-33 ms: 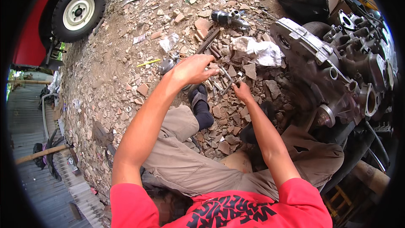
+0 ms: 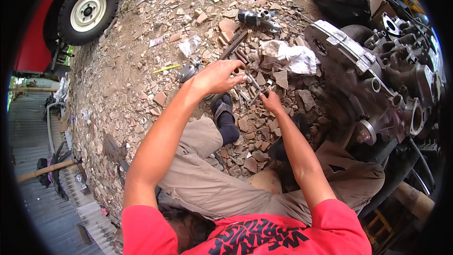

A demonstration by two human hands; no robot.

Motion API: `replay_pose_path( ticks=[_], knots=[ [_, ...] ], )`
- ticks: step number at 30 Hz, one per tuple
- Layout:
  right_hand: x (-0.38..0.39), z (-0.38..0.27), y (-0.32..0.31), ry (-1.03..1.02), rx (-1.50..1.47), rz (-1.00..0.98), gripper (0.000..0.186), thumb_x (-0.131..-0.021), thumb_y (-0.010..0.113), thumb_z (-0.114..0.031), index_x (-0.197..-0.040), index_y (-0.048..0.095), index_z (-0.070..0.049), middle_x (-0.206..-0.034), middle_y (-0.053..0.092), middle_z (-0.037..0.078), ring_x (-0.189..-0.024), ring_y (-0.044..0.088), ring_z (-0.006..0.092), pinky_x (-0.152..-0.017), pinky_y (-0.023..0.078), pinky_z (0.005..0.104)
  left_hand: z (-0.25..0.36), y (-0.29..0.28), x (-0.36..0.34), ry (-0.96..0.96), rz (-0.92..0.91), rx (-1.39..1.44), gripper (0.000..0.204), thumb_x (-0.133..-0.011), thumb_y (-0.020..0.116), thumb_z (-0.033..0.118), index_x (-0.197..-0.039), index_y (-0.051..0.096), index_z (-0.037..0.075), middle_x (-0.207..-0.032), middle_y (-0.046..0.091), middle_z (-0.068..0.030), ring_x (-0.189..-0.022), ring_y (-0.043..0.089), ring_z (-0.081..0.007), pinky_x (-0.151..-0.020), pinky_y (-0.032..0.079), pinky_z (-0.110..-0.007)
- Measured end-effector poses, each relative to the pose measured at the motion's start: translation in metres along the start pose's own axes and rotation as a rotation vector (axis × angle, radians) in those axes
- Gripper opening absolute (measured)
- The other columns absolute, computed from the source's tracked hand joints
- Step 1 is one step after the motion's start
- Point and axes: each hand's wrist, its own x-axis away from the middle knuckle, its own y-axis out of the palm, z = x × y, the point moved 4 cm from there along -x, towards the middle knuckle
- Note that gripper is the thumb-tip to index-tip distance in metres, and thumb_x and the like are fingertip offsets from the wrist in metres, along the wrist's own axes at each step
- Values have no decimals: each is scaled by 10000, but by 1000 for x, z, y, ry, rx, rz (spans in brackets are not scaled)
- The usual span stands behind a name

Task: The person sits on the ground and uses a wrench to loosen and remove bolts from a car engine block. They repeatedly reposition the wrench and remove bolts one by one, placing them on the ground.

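My left hand (image 2: 218,76) curls over the rubble, thumb and fingers bent around a small dark part that is mostly hidden. Close by on the right, my right hand (image 2: 271,102) is closed on a slim metal tool (image 2: 255,84), whose far end reaches toward the left fingertips. Its exact kind is too small to tell. Several metal wrenches or rods (image 2: 244,96) lie between the hands. Just beyond my left hand rests a long dark toothed metal bar (image 2: 234,43) with short cylindrical pieces (image 2: 241,56) beside it.
An engine block (image 2: 373,80) stands at the right. A crumpled white rag (image 2: 297,59), a black-and-metal part (image 2: 258,20), a round metal part (image 2: 188,72) and a yellow stick (image 2: 166,69) lie on broken-tile ground. A red vehicle's wheel (image 2: 88,12) stands far left. My shoe (image 2: 221,104) is below the hands.
Both hands stay in nearly the same place. The slim tool in my right hand has shifted only slightly.
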Motion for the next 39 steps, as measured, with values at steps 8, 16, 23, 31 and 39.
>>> replay_pose_path(
  ticks=[8, 16, 23, 31, 39],
  knots=[
    [-18, -5, 60, -22, 146, -279, 347, -856, 630, -316, -962, 672, 12, -971, 654, 247, -952, 618, 405, -819, 489, 443, -29, 2, 2, -164, -226, -32, 518, -900, 578, 423, -1175, 557, -15, -1095, 621, -249, -1058, 588, -370, -886, 468, -429],
    [-3, 3, 126, -5, 333, -157, 366, -826, 649, -303, -972, 592, 27, -904, 643, 279, -909, 622, 431, -785, 503, 500, -27, -3, 8, -122, -168, 25, 500, -904, 573, 424, -1199, 562, 20, -1125, 619, -222, -1076, 582, -358, -912, 460, -422],
    [-4, 10, 113, -93, 155, -179, 379, -809, 670, -287, -985, 598, 41, -879, 652, 240, -865, 632, 381, -764, 501, 454, -21, -14, 3, -102, -164, 39, 529, -899, 568, 450, -1189, 564, 8, -1102, 626, -223, -1065, 588, -359, -894, 469, -412],
    [47, -43, 2, 72, -366, -339, 343, -880, 546, -298, -801, 627, 26, -649, 516, -11, -568, 432, 83, -516, 339, 277, -12, -5, 0, -172, -226, -112, 543, -884, 598, 429, -1204, 549, -6, -1136, 609, -239, -1101, 567, -366, -916, 460, -417],
    [142, -107, -131, -48, -398, -186, 367, -889, 497, -308, -883, 656, 23, -632, 541, 6, -564, 478, 83, -526, 366, 269, 86, 41, -1, 299, -134, -158, 560, -770, 731, 355, -1200, 565, 38, -1118, 623, -179, -1065, 583, -343, -904, 468, -414]
  ],
)
